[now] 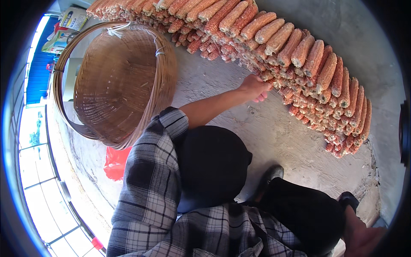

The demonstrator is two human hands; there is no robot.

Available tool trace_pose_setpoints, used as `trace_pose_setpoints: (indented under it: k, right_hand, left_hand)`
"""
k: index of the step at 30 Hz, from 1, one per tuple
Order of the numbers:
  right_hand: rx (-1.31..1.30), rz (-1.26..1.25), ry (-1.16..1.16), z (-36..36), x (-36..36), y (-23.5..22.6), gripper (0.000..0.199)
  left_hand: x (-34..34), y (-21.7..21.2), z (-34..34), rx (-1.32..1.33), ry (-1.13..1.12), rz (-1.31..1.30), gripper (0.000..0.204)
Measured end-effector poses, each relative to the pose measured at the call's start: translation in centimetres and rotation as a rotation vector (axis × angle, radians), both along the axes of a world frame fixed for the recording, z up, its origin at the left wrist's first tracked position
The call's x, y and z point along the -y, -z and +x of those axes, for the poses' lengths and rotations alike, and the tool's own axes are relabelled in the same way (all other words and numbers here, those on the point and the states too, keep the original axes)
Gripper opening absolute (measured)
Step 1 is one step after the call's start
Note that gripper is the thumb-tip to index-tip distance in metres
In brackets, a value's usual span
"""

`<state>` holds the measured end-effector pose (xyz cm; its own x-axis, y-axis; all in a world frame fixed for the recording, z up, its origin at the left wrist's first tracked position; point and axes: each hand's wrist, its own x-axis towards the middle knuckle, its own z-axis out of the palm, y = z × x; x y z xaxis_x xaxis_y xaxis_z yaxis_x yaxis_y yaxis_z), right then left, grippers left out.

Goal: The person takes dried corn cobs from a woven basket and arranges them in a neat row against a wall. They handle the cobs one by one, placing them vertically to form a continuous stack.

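A long stack of bare reddish corn cobs [295,55] curves across the floor along the wall, the cobs' ends facing me. My left hand [255,88] reaches out to the stack's lower front side. Its fingers are curled at a cob end there; the cob is mostly hidden by the hand and the cobs around it. Down at the lower right, my right hand [364,240] is low beside my right leg and foot, partly cut off by the dark rim, its fingers not showing clearly. It is apart from the stack.
A large wicker basket [115,85] with a tall hoop handle stands at the left, its woven inside showing. A red plastic bag [116,163] lies beside it. Sacks [72,19] stand at the upper left. A grey wall [359,38] rises behind the cobs.
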<state>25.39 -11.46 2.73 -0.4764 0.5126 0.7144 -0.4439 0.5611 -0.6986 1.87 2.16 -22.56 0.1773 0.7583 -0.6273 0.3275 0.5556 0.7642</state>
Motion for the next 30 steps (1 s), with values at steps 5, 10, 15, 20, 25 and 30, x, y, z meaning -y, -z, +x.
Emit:
trace_pose_setpoints:
  k: [5, 10, 15, 20, 25, 30]
  right_hand:
    - [-0.014, 0.010, -0.009, -0.2, -0.3, -0.5, 0.017]
    - [-0.013, 0.009, -0.009, -0.5, -0.4, -1.1, 0.019]
    - [-0.005, 0.019, 0.004, -0.8, 0.1, -1.8, 0.021]
    - [-0.029, 0.030, 0.037, -0.5, 0.9, -3.0, 0.023]
    - [-0.115, -0.026, 0.022, -0.5, 0.8, -2.4, 0.023]
    - [0.168, -0.064, -0.078, 0.1, -1.7, -3.1, 0.021]
  left_hand:
    - [0.1, 1.0, 0.6, -0.086, -0.005, 0.059, 0.031]
    - [0.6, 1.0, 1.2, -0.074, -0.061, 0.051, 0.035]
    - [1.1, 1.1, 0.3, 0.041, -0.073, 0.093, 0.036]
    - [1.2, 3.4, -4.9, 0.241, -0.410, 0.219, 0.022]
    - [-1.3, 8.3, -17.1, -0.009, -1.050, 0.506, 0.024]
    - [-5.1, 8.4, -17.5, -0.039, -1.087, 0.591, 0.047]
